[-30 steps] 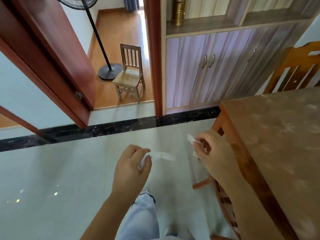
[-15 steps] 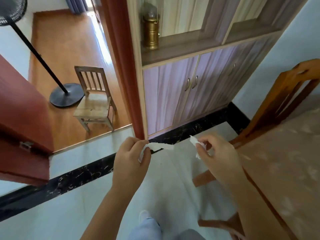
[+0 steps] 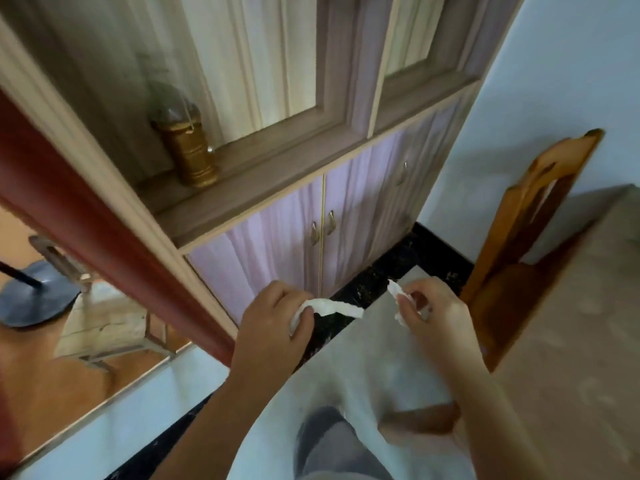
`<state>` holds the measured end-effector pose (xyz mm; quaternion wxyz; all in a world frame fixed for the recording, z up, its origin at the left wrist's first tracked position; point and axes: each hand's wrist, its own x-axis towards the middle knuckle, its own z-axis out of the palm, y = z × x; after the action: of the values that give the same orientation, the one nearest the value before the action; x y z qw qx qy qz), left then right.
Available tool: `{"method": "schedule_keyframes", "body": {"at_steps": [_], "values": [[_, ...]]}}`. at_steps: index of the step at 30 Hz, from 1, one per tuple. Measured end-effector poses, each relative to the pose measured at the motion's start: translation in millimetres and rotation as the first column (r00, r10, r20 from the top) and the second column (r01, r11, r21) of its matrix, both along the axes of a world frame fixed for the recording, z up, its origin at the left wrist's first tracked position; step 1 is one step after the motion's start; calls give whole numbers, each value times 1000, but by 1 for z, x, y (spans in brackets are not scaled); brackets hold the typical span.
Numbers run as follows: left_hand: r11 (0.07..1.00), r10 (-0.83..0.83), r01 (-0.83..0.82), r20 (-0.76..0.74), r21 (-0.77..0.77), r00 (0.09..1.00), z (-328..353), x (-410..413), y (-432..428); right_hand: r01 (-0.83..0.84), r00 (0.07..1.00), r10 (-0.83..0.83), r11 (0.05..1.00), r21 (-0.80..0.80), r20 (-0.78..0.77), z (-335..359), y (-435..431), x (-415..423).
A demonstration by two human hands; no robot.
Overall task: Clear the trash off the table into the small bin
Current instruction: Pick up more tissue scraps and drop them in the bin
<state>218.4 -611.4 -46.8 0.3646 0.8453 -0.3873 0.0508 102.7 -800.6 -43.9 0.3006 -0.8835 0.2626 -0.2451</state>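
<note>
We hold trash in both hands, off the table. Left hand is pinched shut on a twisted white paper strip that sticks out toward 3 o'clock. Right hand is pinched closed on a smaller crumpled paper scrap, at 3 o'clock of the left hand, the two scraps near but apart.

Step in hand, we judge: carrying the scraps to the small bin. No bin in view, so we need to find it first; keep both pinches tight, since thin paper slips or tears easily, and release only once we're right over the opening.

Table edge sits at 4 o'clock, nothing visible on the part shown. Chair stands at 2 o'clock beside it.

Containers: a gold jar on the cabinet shelf at 10 o'clock, contents not clear. Lower cabinet doors closed.
</note>
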Motion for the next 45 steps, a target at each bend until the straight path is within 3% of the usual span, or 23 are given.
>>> {"method": "schedule_keyframes", "body": {"at_steps": [6, 10, 22, 27, 34, 39, 45], "values": [[989, -140, 142, 52, -35, 989, 26, 64, -115, 121, 983, -127, 991, 53, 130, 19, -91, 30], [958, -275, 276, 25, -80, 961, 27, 82, -188, 287, 949, -285, 958, 0, 137, 20, -133, 26], [684, -718, 709, 12, -173, 695, 30, 132, -434, 709, 705, -709, 704, -41, 18, 24, -273, 24], [566, -811, 803, 48, -186, 583, 40, 143, -518, 812, 580, -811, 567, -140, 74, 48, -330, 33], [453, -880, 876, 73, -169, 469, 39, 120, -606, 881, 450, -893, 442, -172, 12, 51, -372, 17], [452, -877, 876, 95, -168, 471, 49, 91, -665, 910, 383, -923, 371, -186, 33, 54, -431, -26], [466, -864, 869, 128, -164, 487, 64, 48, -729, 917, 371, -927, 356, -180, 59, 68, -517, -87]]}}
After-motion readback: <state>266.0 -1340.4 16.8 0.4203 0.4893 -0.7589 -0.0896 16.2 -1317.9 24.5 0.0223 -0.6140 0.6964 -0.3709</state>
